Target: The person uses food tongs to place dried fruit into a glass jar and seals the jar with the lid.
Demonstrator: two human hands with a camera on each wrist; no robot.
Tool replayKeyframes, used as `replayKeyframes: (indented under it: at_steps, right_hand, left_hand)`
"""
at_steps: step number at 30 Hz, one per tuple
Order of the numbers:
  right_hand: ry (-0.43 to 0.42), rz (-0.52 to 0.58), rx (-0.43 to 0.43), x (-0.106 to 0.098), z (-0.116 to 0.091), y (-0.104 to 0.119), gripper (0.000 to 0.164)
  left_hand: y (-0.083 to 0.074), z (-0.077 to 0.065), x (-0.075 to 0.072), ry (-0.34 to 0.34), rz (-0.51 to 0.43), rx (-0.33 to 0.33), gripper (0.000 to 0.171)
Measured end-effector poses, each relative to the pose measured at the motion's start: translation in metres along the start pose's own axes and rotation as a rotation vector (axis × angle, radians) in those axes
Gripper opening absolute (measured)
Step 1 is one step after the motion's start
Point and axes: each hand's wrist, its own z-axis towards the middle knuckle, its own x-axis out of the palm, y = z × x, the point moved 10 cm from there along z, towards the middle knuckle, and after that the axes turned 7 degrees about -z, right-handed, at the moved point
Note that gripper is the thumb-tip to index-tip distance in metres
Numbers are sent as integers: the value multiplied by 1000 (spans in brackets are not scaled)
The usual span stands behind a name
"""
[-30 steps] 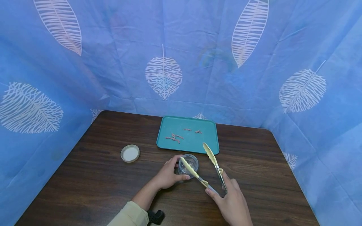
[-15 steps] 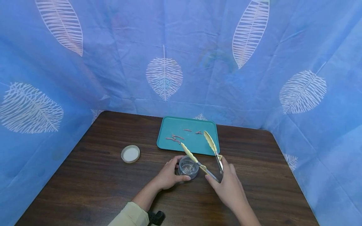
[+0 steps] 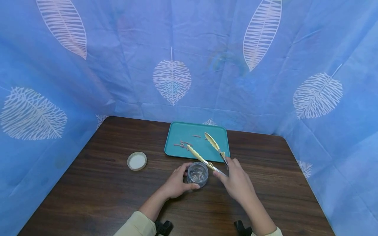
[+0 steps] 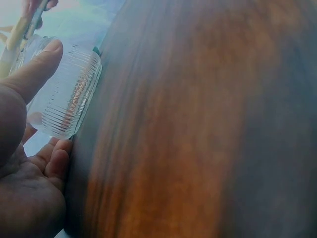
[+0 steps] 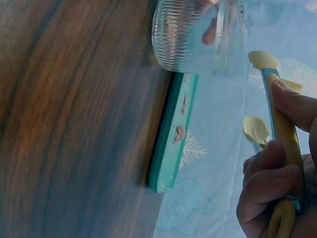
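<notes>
My left hand holds a clear jar without its lid, upright on the table. In the left wrist view, thumb and fingers lie on either side of the jar's ribbed wall. Metal tongs with cream tips are gripped in my right hand, their arms spread apart with nothing between them. The tips hang over the near part of a teal tray. On that tray lie several thin pink worm-like strips. One tong tip partly hides a strip on the right.
A round lid with a white inside lies on the dark wooden table, left of the jar. Behind the tray, a blue cloth with white leaf prints hangs along the table's far edge and both sides.
My right hand has carried the spread tongs forward, from above the jar to above the tray, the tips drawing slightly closer together. The left hand stays on the jar.
</notes>
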Motion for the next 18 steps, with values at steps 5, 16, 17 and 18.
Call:
replayKeyframes:
  at_steps: [5,16,17,18]
  right_hand:
    - [-8,-46,-34,5,9,6,81]
    - [17,-127,-82,18,27,7,71]
    - [18,-140,-85,19,29,7,70]
    - [19,-154,-89,20,31,8,70]
  left_hand:
    - [-1,0,-2,-2,1,-6,88]
    - [2,0,0,7,4,-9,88]
    - [2,0,0,8,1,-9,88]
    - [2,0,0,9,-1,-8,88]
